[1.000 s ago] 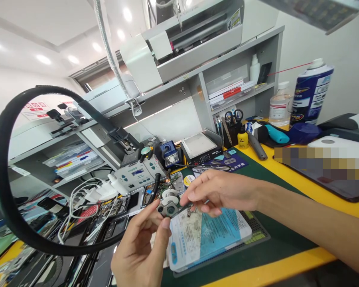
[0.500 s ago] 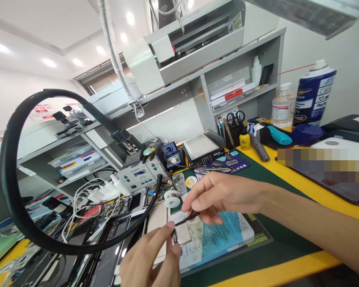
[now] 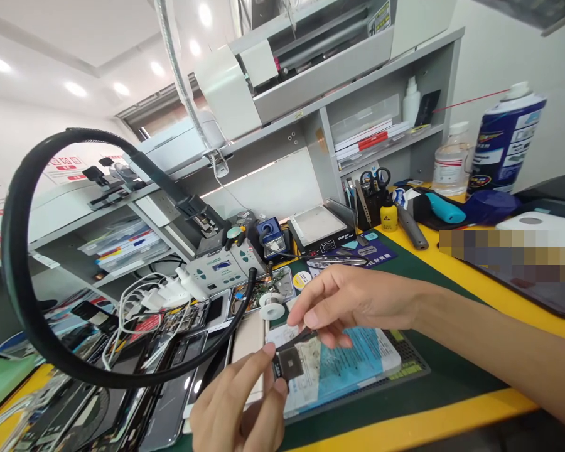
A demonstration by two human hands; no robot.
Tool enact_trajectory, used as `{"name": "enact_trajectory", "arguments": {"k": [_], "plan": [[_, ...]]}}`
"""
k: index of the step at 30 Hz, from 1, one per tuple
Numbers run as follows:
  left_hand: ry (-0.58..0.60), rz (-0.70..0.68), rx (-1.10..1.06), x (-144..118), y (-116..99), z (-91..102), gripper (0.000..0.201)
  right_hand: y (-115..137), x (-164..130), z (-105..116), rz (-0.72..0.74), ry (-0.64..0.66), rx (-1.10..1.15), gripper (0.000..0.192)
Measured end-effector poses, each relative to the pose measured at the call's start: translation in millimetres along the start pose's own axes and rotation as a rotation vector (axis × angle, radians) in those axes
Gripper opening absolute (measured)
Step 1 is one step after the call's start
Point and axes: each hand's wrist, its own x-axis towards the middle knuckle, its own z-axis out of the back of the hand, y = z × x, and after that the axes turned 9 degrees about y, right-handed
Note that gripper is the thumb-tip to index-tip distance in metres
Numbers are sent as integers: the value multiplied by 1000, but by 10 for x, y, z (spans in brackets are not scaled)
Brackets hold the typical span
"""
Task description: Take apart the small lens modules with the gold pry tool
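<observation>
My left hand [image 3: 242, 398] pinches the black edge of a small flat part with a dark square plate [image 3: 290, 363]. A thin dark strip [image 3: 297, 341] runs from near my left fingertips to my right hand [image 3: 332, 307], whose thumb and fingers close on its far end. I cannot tell whether strip and plate are one piece. Both hands are above a blue-and-white printed pad [image 3: 353, 367]. Just behind the fingers stands a white solder spool [image 3: 272, 307].
A black hose [image 3: 9, 263] loops across the left from a grey rework station [image 3: 221, 270]. Phones and phone parts lie at left. Behind are a small heating plate [image 3: 317, 227], a yellow bottle [image 3: 388, 216] and scissors [image 3: 375, 179]. A spray can [image 3: 506, 147] stands at right.
The square plate has tilted between my fingers, turning from pale to dark. Both hands keep their grip in nearly the same place. The view has shifted slightly.
</observation>
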Motion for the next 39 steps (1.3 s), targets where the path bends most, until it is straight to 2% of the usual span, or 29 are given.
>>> {"name": "enact_trajectory", "arguments": {"k": [14, 20, 22, 27, 29, 32, 36, 39], "plan": [[23, -4, 15, -78, 45, -18, 27, 27, -19, -16, -4, 6, 4, 17], [17, 54, 45, -112, -5, -2, 27, 19, -13, -9, 6, -1, -12, 20], [8, 75, 43, -111, -7, -1, 26, 27, -22, -26, 35, -14, -85, 23], [38, 166, -31, -74, 34, -18, 26, 60, -78, -146, 244, -146, -601, 30], [59, 176, -85, -61, 47, -23, 26, 59, -90, -208, 269, -169, -712, 35], [81, 168, -178, -49, 45, -31, 29, 39, -80, -286, 280, -215, -783, 42], [105, 212, -323, -28, 23, -45, 31, 13, -53, -325, 270, -190, -787, 25], [114, 256, -415, 4, 17, -60, 29, 9, -56, -309, 240, -172, -752, 19]]}}
